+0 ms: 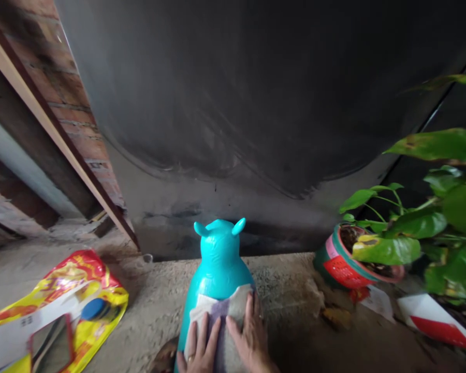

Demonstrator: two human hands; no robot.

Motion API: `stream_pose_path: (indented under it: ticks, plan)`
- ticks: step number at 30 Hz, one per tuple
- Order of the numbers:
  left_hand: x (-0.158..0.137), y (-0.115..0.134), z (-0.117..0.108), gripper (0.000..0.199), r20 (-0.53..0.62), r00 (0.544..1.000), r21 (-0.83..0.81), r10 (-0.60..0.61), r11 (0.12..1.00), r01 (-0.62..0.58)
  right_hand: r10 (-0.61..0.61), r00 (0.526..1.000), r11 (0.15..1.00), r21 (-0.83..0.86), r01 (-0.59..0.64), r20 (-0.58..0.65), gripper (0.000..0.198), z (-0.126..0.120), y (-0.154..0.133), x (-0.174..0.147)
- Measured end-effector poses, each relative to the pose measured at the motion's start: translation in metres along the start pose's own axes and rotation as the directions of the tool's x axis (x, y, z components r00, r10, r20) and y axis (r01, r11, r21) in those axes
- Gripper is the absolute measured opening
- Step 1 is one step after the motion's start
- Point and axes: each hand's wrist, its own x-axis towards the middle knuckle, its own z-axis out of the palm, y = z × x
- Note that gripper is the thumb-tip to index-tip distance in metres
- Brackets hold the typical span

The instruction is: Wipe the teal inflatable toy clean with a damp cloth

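Down at six o'clock: both hands flat on a pale cloth draped over the back of a turquoise inflatable animal toy with small ears at twelve o'clock. Left hand, ring on one finger, spread open with palm pressing the cloth, nothing clenched. Right hand likewise open, fingers splayed toward twelve o'clock, resting on the cloth's right edge. Seemingly mid-wipe or smoothing the cloth over the toy. Probably calls next for steady pressure from both palms, so the light toy does not tip or slide on the rough concrete floor. At eight o'clock, a red and yellow plastic bag; at three o'clock, a potted green plant; beyond, at twelve o'clock, a dark metal panel.
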Motion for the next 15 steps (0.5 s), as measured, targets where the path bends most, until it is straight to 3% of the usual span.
stream_pose_path:
  ticks: [4, 8, 11, 15]
  plan:
    - [0.027, 0.006, -0.015, 0.096, 0.012, 0.999, -0.064, 0.036, 0.997, -0.035, -0.138, 0.99, 0.987, 0.092, 0.134, 0.041, 0.077, -0.017, -0.015, 0.051]
    - [0.045, 0.013, -0.024, 0.097, -0.013, 1.0, -0.073, -0.008, 0.997, 0.007, -0.162, 0.985, 0.981, 0.116, 0.154, 0.065, 0.075, -0.022, -0.026, 0.083]
    - [0.048, 0.013, -0.025, 0.096, -0.023, 1.0, -0.06, -0.016, 0.998, 0.015, -0.114, 0.99, 0.99, 0.087, 0.107, 0.08, 0.075, -0.02, -0.031, 0.082]
    - [0.046, 0.008, -0.025, 0.097, -0.013, 1.0, -0.056, -0.005, 0.998, 0.004, -0.047, 0.999, 0.999, 0.027, 0.047, 0.021, 0.077, -0.009, -0.032, 0.057]
